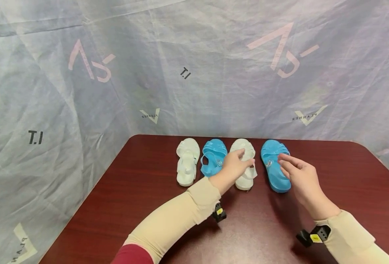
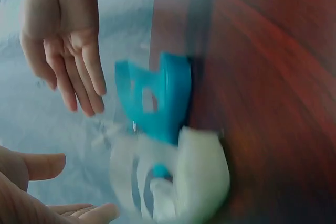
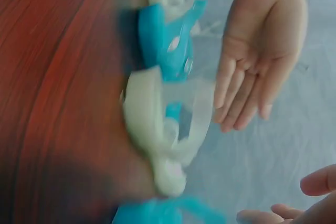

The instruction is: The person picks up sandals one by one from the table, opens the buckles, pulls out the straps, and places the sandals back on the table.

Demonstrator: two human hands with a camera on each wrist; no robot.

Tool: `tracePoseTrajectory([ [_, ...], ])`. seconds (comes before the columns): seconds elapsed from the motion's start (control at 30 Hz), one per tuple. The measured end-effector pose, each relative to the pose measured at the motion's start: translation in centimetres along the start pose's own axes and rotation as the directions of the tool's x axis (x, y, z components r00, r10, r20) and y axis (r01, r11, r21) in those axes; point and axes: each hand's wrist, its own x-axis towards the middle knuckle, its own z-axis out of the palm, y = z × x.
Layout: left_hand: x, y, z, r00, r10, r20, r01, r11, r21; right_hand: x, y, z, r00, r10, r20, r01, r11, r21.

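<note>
Four sandals would be a count, so: several child-size sandals stand in a row, white and blue by turns. My left hand (image 1: 236,164) hovers over the right-hand white sandal (image 1: 244,181), hiding part of it, its fingers extended and holding nothing. Just left of that hand is a blue sandal (image 1: 213,146) with an open strap back. The other white sandal (image 1: 186,172) lies at the row's left end. At the right end is another blue sandal (image 1: 278,179). Beside it my right hand (image 1: 301,178) is held with loose fingers and nothing between them. Both wrist views show the palms apart from the sandals.
The row lies near the back edge of a dark red-brown wooden table (image 1: 115,205). Behind it hangs a grey printed cloth (image 1: 194,44), which also covers the left side. Each wrist carries a small black camera, such as the right one (image 1: 320,233).
</note>
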Motion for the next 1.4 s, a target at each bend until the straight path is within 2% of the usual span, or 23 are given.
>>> tracePoseTrajectory([
  [0.1, 0.4, -0.6, -2.0, 1.000, 0.000, 0.000, 0.000, 0.998, -0.064, -0.1, -0.7, 1.4, 0.998, -0.037, 0.050, 0.031, 0.993, 0.110],
  [0.17, 0.5, -0.9, -3.3, 1.000, -0.014, 0.007, 0.015, 0.995, -0.099, -0.2, -1.2, 2.5, 0.996, -0.049, 0.073, 0.038, 0.990, 0.138],
  [0.33, 0.9, -1.8, -6.1, 0.999, -0.045, 0.004, 0.045, 0.995, -0.093, -0.3, -2.1, 5.0, 0.993, -0.047, 0.109, 0.036, 0.994, 0.105],
  [0.5, 0.9, -3.0, -7.5, 0.997, -0.072, -0.017, 0.070, 0.994, -0.089, 0.0, -2.3, 7.2, 0.993, 0.003, 0.121, -0.006, 1.000, 0.027],
  [0.6, 0.7, -3.6, -7.9, 0.996, -0.090, -0.030, 0.087, 0.993, -0.076, 0.1, -2.2, 8.3, 0.991, 0.027, 0.129, -0.027, 1.000, -0.005],
  [0.7, 0.4, -4.0, -8.2, 0.993, -0.110, -0.047, 0.108, 0.993, -0.051, 0.1, -2.0, 9.3, 0.986, 0.045, 0.158, -0.046, 0.999, 0.007],
  [0.97, 0.1, -4.9, -8.6, 0.985, -0.158, -0.065, 0.152, 0.985, -0.083, 0.3, -1.0, 11.7, 0.974, 0.098, 0.205, -0.096, 0.995, -0.020],
  [1.13, -0.3, -5.3, -8.4, 0.982, -0.166, -0.087, 0.160, 0.985, -0.067, 0.7, 0.2, 13.3, 0.969, 0.125, 0.213, -0.117, 0.992, -0.051],
  [1.27, -0.8, -5.8, -8.0, 0.982, -0.174, -0.074, 0.171, 0.984, -0.048, 0.8, 1.4, 14.4, 0.966, 0.144, 0.215, -0.121, 0.986, -0.115],
  [1.4, -1.2, -6.4, -7.7, 0.980, -0.186, -0.072, 0.182, 0.982, -0.055, 1.1, 2.6, 15.3, 0.959, 0.178, 0.219, -0.156, 0.981, -0.114],
])
